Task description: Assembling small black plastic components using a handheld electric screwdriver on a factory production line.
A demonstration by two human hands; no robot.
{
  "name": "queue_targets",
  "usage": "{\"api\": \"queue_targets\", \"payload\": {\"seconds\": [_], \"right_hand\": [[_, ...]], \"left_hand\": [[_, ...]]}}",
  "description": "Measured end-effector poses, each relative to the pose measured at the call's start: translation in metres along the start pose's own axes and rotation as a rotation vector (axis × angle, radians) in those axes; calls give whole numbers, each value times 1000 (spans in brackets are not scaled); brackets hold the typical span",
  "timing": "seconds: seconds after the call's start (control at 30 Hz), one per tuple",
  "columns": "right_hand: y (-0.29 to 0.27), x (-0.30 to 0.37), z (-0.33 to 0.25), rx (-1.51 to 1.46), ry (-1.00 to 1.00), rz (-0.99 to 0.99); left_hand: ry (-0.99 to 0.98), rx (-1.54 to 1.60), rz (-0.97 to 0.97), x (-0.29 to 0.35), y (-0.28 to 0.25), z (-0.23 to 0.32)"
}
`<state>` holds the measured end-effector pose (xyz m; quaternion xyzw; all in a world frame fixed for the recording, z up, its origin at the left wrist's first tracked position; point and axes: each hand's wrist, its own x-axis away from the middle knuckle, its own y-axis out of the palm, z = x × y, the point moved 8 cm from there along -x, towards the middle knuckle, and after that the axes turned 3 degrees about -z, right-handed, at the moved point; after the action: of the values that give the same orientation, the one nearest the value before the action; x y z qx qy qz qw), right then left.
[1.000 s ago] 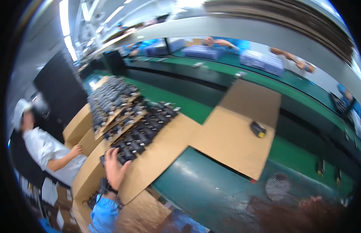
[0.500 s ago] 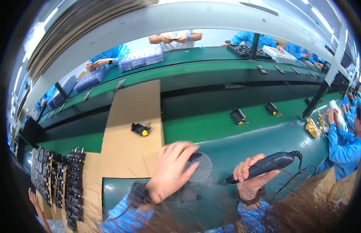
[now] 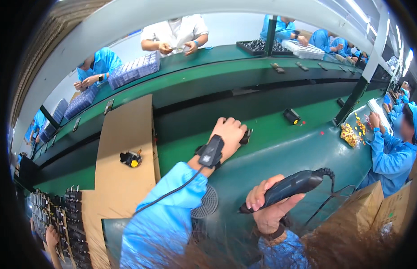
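Observation:
My left hand (image 3: 228, 136) is stretched out over the green conveyor belt, its fingers curled over a small black device (image 3: 247, 136). Most of that device is hidden under the hand. A dark band with a small box and a cable sits on my left wrist. Nearer to me, my right hand (image 3: 266, 207) grips a black corded electric screwdriver (image 3: 284, 190), its tip toward the left. Between my arms, a round grey mesh disc (image 3: 205, 202) lies partly covered by my left sleeve. Another black device with a yellow part (image 3: 131, 159) rests on the cardboard (image 3: 121, 134) at the left.
Rows of black devices (image 3: 76, 224) stand at the lower left, by another person's hand. A further black device (image 3: 291, 116) lies on the belt. Yellow and red small parts (image 3: 349, 135) are heaped at the right beside a co-worker. A metal post (image 3: 352, 103) rises at right.
My left hand has moved forward and right, from above the mesh disc to the belt, and closed over a black device there. The right hand still holds the screwdriver. The whole view has shifted.

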<state>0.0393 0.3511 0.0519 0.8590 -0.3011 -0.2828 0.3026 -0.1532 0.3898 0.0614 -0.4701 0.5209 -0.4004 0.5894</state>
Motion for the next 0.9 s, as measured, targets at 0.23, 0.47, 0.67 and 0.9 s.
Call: {"api": "queue_targets", "payload": {"seconds": [0.23,0.47,0.67,0.9], "right_hand": [[0,6,0,99,46,-19],[14,15,11,207,53,-119],[18,13,14,273,74,-136],[52,-1,14,252,33,-194]], "left_hand": [[-121,393,-3,178,-117,58],[-210,398,-195,287,-70,82],[-186,391,-179,285,-54,83],[-196,345,-97,302,-39,78]]}}
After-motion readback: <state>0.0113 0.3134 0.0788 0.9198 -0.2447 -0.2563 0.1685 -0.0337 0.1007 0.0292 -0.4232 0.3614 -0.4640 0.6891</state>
